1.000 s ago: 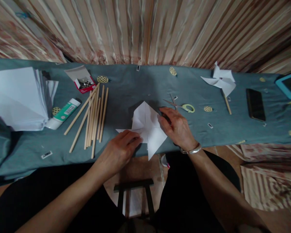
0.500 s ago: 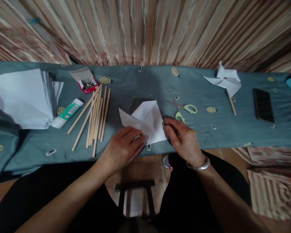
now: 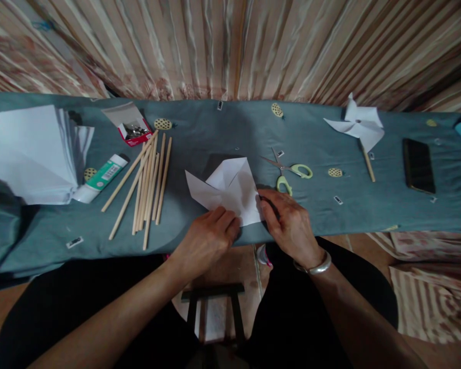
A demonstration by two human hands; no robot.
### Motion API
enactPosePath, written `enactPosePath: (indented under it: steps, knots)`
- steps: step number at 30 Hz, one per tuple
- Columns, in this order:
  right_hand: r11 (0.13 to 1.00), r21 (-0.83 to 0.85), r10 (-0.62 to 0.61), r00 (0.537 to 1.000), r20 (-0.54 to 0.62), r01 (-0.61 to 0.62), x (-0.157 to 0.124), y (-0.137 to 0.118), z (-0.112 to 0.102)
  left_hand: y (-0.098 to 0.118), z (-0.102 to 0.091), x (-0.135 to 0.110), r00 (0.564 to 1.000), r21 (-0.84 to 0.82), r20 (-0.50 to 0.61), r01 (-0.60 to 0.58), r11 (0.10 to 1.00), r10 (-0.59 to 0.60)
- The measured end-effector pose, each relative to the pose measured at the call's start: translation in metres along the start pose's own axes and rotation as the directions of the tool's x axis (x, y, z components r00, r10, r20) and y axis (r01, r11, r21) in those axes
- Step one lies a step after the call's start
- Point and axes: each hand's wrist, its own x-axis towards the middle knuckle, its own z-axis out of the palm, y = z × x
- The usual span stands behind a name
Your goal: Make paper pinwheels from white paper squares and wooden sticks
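A white sheet of paper (image 3: pixel 236 189), cut and partly folded, lies near the front edge of the cloth-covered table. My left hand (image 3: pixel 211 233) is closed at its lower edge, fingertips pinching the paper. At the paper's right edge, my right hand (image 3: pixel 288 220) grips the side between thumb and forefinger; a silver bracelet circles that wrist. One corner of the paper stands up at the left. Just beyond my right hand lie open scissors (image 3: pixel 286 169) with light green handles.
To the left are wooden sticks (image 3: pixel 148 189), a glue stick (image 3: pixel 102 178), an open box of metal pins (image 3: pixel 132 128) and a stack of white paper (image 3: pixel 26 154). A paper pinwheel (image 3: pixel 361 123) on a stick and a dark phone (image 3: pixel 418 165) lie to the right.
My left hand has slid right along the paper's lower edge, its fingers drawn closer together. My right hand stays at the right edge. The view has shifted slightly.
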Motion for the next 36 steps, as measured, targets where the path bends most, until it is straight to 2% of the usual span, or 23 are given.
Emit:
enactPosePath:
  steps: [7,11,14,17,20,27,32,36]
  knots:
    - [0.996,0.087,0.009,1.000,0.009,-0.010,0.000,0.001,-0.005,-0.002,-0.005,-0.001,1.000,-0.003,0.000,-0.006,1.000,0.006]
    - [0.964,0.263,0.012,0.997,0.080,-0.033,0.000,0.009,-0.008,-0.003,-0.007,-0.001,1.000,0.006,-0.025,-0.013,1.000,0.013]
    - [0.922,0.375,0.036,0.987,0.159,-0.094,-0.001,0.014,-0.011,-0.003,-0.007,-0.002,0.998,0.009,-0.056,-0.023,1.000,0.023]
    - [0.877,0.461,0.030,0.972,0.235,-0.139,-0.001,0.014,-0.014,-0.003,-0.009,-0.004,0.997,-0.003,-0.067,-0.025,1.000,0.025]
    - [0.848,0.512,0.000,0.967,0.256,-0.135,-0.002,0.010,-0.017,-0.003,-0.011,-0.008,0.996,-0.024,-0.083,-0.040,0.999,0.038]
    - [0.868,0.480,0.012,0.973,0.230,-0.124,-0.002,-0.001,-0.006,-0.002,-0.008,-0.019,0.996,-0.095,-0.076,-0.045,0.994,0.038]
    - [0.918,0.386,0.035,0.989,0.141,-0.087,-0.003,-0.006,0.008,0.000,-0.005,-0.020,0.988,-0.124,-0.151,-0.014,0.992,-0.005]
    - [0.952,0.301,0.021,0.993,0.114,-0.054,-0.002,-0.008,0.013,0.001,-0.005,-0.021,0.994,-0.178,-0.111,-0.009,0.984,-0.011]
